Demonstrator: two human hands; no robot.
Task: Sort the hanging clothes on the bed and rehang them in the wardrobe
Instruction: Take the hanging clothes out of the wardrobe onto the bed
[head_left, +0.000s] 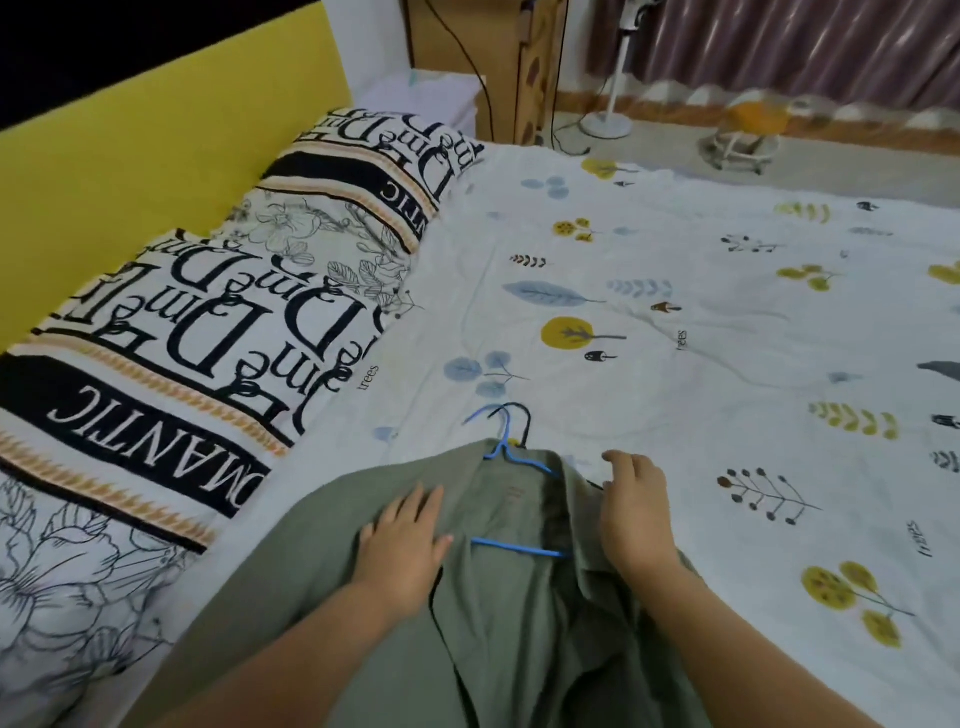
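Note:
An olive-green garment (509, 613) lies spread on the bed (675, 322) at the near edge, still on a blue hanger (514, 462) whose hook points away from me; a black hanger hook (522, 418) shows beside it. My left hand (402, 540) rests flat on the garment's left shoulder, fingers straight. My right hand (636, 506) lies on the right shoulder area with fingers loosely bent at the fabric's edge. Whether it holds the cloth is unclear.
Two pillows (218, 332) with black lettering line the left side against a yellow headboard (130, 171). The sheet has a leaf and tree print. Beyond the bed stand a wooden cabinet (467, 47), a fan base (605, 124), a small stool (743, 140) and curtains (779, 41).

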